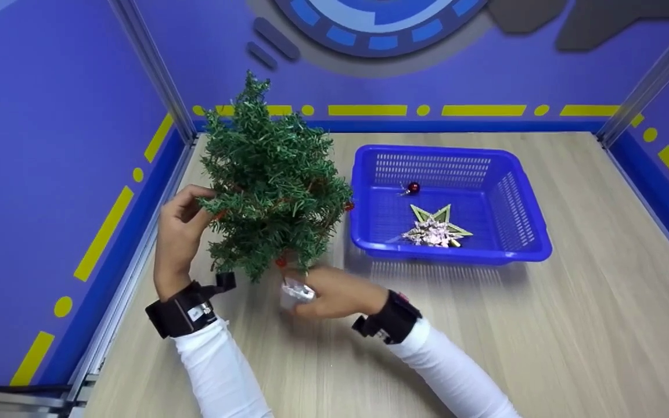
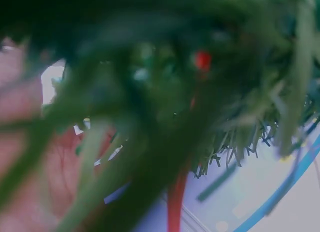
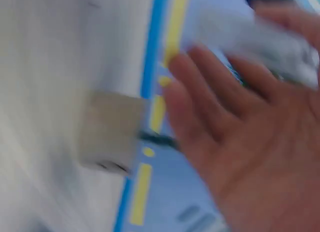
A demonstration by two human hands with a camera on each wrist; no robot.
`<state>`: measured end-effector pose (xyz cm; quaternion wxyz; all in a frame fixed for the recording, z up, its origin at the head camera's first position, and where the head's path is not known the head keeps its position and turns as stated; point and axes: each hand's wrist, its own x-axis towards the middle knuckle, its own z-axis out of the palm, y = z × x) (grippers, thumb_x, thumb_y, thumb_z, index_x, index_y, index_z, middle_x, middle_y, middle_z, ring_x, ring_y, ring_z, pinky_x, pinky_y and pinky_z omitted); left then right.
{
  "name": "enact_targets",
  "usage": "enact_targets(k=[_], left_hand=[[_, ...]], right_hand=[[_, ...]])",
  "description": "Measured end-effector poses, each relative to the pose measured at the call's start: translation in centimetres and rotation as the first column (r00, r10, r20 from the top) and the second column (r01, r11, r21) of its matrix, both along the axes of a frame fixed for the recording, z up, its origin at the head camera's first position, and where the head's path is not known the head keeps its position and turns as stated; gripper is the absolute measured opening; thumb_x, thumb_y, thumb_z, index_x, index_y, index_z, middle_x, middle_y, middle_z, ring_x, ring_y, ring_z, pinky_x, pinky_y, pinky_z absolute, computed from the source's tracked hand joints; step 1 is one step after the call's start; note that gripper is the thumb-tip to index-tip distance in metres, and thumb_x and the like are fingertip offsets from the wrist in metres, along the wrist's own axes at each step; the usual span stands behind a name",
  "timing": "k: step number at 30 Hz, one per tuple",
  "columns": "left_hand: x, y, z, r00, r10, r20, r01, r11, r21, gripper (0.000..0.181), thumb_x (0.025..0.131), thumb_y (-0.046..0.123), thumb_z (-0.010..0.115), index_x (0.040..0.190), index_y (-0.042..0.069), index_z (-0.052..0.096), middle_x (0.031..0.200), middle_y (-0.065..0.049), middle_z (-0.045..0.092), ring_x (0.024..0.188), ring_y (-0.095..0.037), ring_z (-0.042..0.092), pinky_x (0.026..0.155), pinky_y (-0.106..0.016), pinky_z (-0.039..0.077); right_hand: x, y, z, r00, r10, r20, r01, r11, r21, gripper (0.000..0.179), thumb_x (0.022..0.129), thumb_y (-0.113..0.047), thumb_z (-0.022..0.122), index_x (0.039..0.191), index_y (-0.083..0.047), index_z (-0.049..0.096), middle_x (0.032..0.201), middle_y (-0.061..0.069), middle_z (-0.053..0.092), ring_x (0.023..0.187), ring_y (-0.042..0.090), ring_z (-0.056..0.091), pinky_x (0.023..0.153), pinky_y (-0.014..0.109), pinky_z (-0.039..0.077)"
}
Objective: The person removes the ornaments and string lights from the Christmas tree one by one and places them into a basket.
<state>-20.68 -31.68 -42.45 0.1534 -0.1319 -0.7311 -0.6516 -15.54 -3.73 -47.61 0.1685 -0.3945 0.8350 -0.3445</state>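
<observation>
Hands: In the head view, we see a person's two hands set apart, the left hand (image 1: 179, 235) at the tree's left side and the right hand (image 1: 340, 292) low by its front.
Left fingers: Bent in among the branches beside an orange-red bit (image 1: 219, 215); with the tips partly hidden, we cannot tell whether they pinch it.
Right fingers: Clasped on a shiny clear piece (image 1: 298, 291), just under the lowest branches.
Tree: The small green tree (image 1: 276, 174) stands upright on the left part of the wooden table (image 1: 543, 337), between the hands and left of the basket, a red bit (image 1: 349, 206) at its right edge.
Basket: In the blue basket (image 1: 523, 255) we find a red ball (image 1: 414, 187) near the back and a star (image 1: 442, 216) overlapped by a pale pink ornament (image 1: 434, 233).
Branches: From the left wrist, blurred green needles fill most of our view; a red strip (image 2: 177, 204) hangs near the bottom, with the hand at the left edge.
Palm: From the right wrist, we see the palm, the clear piece blurred between thumb and fingers.
Block: Beyond them we see a tan block (image 3: 112, 134) with a dark green stem (image 3: 157, 139).
</observation>
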Motion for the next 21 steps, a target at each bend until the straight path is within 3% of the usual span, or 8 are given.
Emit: enact_targets(k=[3, 6, 10, 12, 14, 18, 21], left_hand=[[0.0, 0.0, 0.0, 1.0, 0.001, 0.0, -0.001, 1.0, -0.011, 0.019, 0.093, 0.008, 0.063, 0.109, 0.001, 0.07, 0.073, 0.007, 0.053, 0.065, -0.01, 0.044, 0.065, -0.027, 0.037], [0.0, 0.0, 0.0, 1.0, -0.018, 0.007, 0.018, 1.0, 0.009, 0.018, 0.094, 0.008, 0.064, 0.108, 0.0, 0.07, 0.08, 0.005, 0.06, 0.068, -0.01, 0.049, 0.067, -0.029, 0.04], [0.0, 0.0, -0.1, 1.0, -0.029, 0.009, 0.029, 0.999, 0.018, 0.018, 0.092, 0.007, 0.064, 0.109, 0.0, 0.07, 0.083, 0.004, 0.061, 0.069, -0.012, 0.049, 0.067, -0.028, 0.04], [-0.1, 0.0, -0.2, 1.0, -0.024, -0.001, 0.024, 1.0, 0.019, 0.02, 0.091, 0.006, 0.063, 0.109, 0.001, 0.07, 0.079, 0.005, 0.057, 0.066, -0.011, 0.046, 0.065, -0.027, 0.038], [-0.1, 0.0, -0.3, 1.0, -0.021, -0.014, 0.021, 0.999, 0.025, 0.02, 0.09, 0.006, 0.063, 0.108, 0.003, 0.071, 0.078, 0.005, 0.056, 0.065, -0.011, 0.045, 0.064, -0.027, 0.037], [-0.3, 0.1, -0.4, 0.999, -0.023, -0.048, 0.026, 0.997, 0.067, 0.017, 0.093, 0.009, 0.062, 0.107, 0.005, 0.072, 0.091, 0.0, 0.065, 0.076, -0.013, 0.053, 0.071, -0.028, 0.041], [-0.5, 0.2, -0.6, 0.997, -0.004, -0.075, 0.013, 0.993, 0.116, 0.02, 0.099, 0.015, 0.059, 0.109, 0.003, 0.072, 0.112, -0.01, 0.067, 0.099, -0.02, 0.058, 0.087, -0.031, 0.041]], right_hand=[[0.3, 1.7, 2.4, 0.999, 0.04, 0.026, -0.041, 0.997, 0.059, 0.016, 0.09, -0.023, 0.069, 0.102, -0.013, 0.066, 0.082, -0.01, 0.063, 0.065, 0.001, 0.056, 0.059, 0.02, 0.051], [0.8, 3.7, 4.7, 1.0, 0.024, -0.008, -0.024, 0.999, 0.045, 0.026, 0.09, -0.029, 0.07, 0.111, -0.017, 0.063, 0.091, -0.009, 0.065, 0.073, 0.004, 0.06, 0.062, 0.023, 0.054], [1.6, 6.3, 7.3, 0.999, -0.04, 0.01, 0.042, 0.985, -0.165, 0.028, 0.091, -0.029, 0.074, 0.112, -0.018, 0.058, 0.091, -0.004, 0.068, 0.071, 0.009, 0.064, 0.056, 0.029, 0.057], [1.9, 7.1, 8.1, 0.996, -0.089, 0.006, 0.087, 0.943, -0.321, 0.025, 0.092, -0.021, 0.075, 0.109, -0.014, 0.058, 0.089, 0.001, 0.068, 0.069, 0.011, 0.064, 0.052, 0.03, 0.056], [2.2, 7.6, 8.7, 0.989, -0.148, -0.022, 0.12, 0.874, -0.471, 0.024, 0.091, -0.011, 0.076, 0.107, -0.009, 0.058, 0.088, 0.005, 0.068, 0.066, 0.011, 0.064, 0.05, 0.03, 0.055], [2.6, 7.2, 9.1, 0.948, -0.288, -0.137, 0.123, 0.728, -0.675, 0.025, 0.086, 0.002, 0.076, 0.106, -0.001, 0.062, 0.089, 0.011, 0.068, 0.069, 0.01, 0.063, 0.053, 0.028, 0.056], [3.1, 6.4, 9.4, 0.911, -0.327, -0.252, 0.047, 0.689, -0.723, 0.026, 0.083, -0.001, 0.079, 0.105, -0.001, 0.066, 0.087, 0.01, 0.067, 0.067, 0.008, 0.058, 0.052, 0.022, 0.051]])
